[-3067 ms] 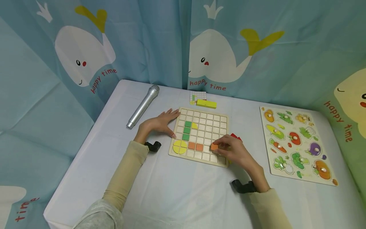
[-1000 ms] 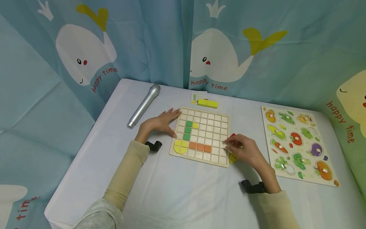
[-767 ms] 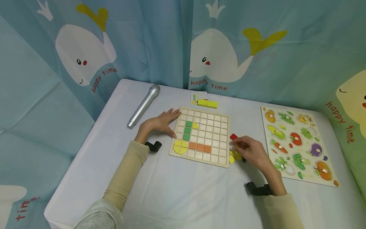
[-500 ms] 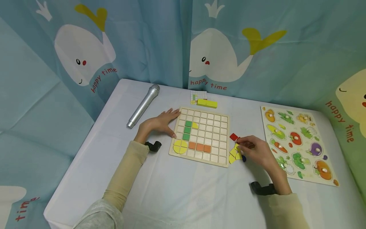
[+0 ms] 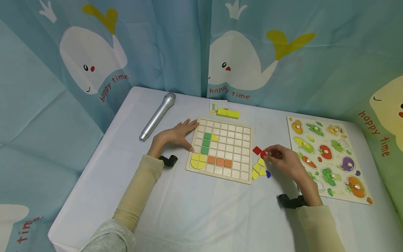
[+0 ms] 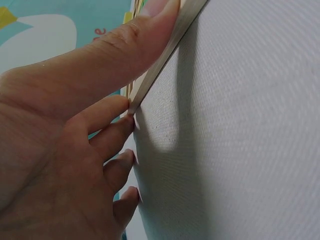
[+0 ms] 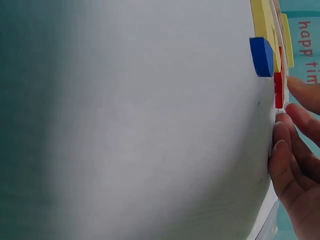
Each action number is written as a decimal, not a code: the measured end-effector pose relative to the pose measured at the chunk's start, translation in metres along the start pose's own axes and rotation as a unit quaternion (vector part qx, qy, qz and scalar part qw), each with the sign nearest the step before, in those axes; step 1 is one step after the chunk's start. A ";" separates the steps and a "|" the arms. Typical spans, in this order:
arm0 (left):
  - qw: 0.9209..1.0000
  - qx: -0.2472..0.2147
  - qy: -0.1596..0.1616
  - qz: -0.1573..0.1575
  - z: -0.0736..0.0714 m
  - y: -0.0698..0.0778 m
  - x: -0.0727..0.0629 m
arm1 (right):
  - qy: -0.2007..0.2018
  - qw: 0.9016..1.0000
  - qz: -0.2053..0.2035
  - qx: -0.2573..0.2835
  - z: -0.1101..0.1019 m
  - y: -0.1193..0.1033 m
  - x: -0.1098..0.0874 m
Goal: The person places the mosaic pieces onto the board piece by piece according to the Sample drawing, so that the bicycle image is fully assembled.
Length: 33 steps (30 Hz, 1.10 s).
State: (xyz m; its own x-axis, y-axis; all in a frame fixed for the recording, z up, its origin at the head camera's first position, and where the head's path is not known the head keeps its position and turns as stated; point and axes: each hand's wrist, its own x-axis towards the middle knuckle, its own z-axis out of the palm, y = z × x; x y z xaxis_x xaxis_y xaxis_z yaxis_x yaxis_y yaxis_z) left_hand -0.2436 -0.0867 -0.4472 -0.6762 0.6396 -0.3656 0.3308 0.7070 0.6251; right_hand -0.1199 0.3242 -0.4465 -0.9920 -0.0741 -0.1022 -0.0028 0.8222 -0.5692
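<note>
Where brd (image 5: 221, 147) ends, L hand (image 5: 177, 135) rests.

From my remote station, I am seeing a silver handheld microphone (image 5: 158, 117) lying aslant on the white cloth (image 5: 189, 210) at the left, its mesh head pointing toward the curtain. Over on the right, a flat, pale puzzle board (image 5: 322, 139) is lying face up, showing colourful vegetables with small knobs. Behind, a blue-green fabric curtain (image 5: 176, 45) is hanging in folds, displaying white whales (image 5: 92, 56) with yellow tails and red "happy time" lettering (image 5: 230, 93).
</note>
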 end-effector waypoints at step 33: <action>1.000 0.001 0.002 -0.001 0.000 0.001 -0.001 | 0.026 1.000 0.006 0.015 -0.003 -0.006 0.000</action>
State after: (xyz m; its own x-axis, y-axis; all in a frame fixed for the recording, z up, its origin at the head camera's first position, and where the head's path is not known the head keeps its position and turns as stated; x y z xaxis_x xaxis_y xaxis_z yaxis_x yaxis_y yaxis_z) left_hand -0.2429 -0.0866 -0.4460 -0.6794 0.6370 -0.3643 0.3308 0.7090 0.6228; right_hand -0.1206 0.3207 -0.4406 -0.9972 -0.0342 -0.0671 0.0122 0.8054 -0.5926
